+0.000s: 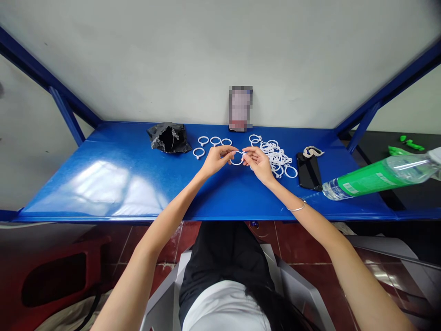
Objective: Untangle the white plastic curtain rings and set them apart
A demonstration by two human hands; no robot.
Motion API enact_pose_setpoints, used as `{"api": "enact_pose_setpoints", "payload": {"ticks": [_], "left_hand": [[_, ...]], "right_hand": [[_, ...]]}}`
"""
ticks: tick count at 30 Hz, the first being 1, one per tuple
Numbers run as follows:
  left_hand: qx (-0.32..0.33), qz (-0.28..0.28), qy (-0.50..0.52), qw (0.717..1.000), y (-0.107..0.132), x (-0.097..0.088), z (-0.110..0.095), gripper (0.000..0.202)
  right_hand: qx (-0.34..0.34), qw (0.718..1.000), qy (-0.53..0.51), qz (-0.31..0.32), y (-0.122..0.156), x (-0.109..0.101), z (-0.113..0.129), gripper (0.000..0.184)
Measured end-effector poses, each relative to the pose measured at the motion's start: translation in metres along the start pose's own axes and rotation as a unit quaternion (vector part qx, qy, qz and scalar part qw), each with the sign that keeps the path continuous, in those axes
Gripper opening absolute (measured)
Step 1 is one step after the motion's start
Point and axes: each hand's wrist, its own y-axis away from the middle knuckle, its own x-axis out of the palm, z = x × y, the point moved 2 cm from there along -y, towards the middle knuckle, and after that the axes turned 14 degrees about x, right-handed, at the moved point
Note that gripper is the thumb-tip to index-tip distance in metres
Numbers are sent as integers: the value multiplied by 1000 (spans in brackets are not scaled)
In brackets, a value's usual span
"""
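Between my two hands is a white curtain ring point(236, 162), held above the blue table. My left hand point(218, 159) pinches its left side, and my right hand point(258, 162) grips its right side, where a small eyelet seems to sit. Just beyond my left hand, several separate white rings point(215, 140) lie on the tabletop, most of them in a row. To the right of my right hand spreads a loose pile of white rings point(277, 156), many overlapping. My fingertips hide parts of the held ring.
A crumpled black plastic bag point(169, 138) lies at the back left of the blue table point(179, 184). A blurred-out phone point(240, 109) leans on the wall. On the right are a black phone point(309, 171), a beige strap-like item point(313, 151) and a green-labelled bottle point(375, 177).
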Motion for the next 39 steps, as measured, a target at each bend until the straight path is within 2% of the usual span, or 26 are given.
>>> {"api": "enact_pose_setpoints", "payload": {"ticks": [5, 10, 13, 19, 39], "left_hand": [[11, 6, -43, 999, -1, 0, -7, 49], [121, 32, -161, 979, 1, 2, -15, 55], [147, 42, -194, 969, 3, 3, -16, 51], [148, 38, -207, 966, 4, 4, -17, 44], [122, 49, -206, 970, 3, 4, -17, 42]], "right_hand": [[-26, 999, 31, -36, 1, -1, 0, 37], [-31, 996, 48, -61, 1, -2, 0, 39], [-33, 996, 46, -66, 1, -3, 1, 40], [-36, 996, 52, -70, 3, -2, 3, 38], [-97, 984, 111, -96, 8, -1, 10, 30]]}}
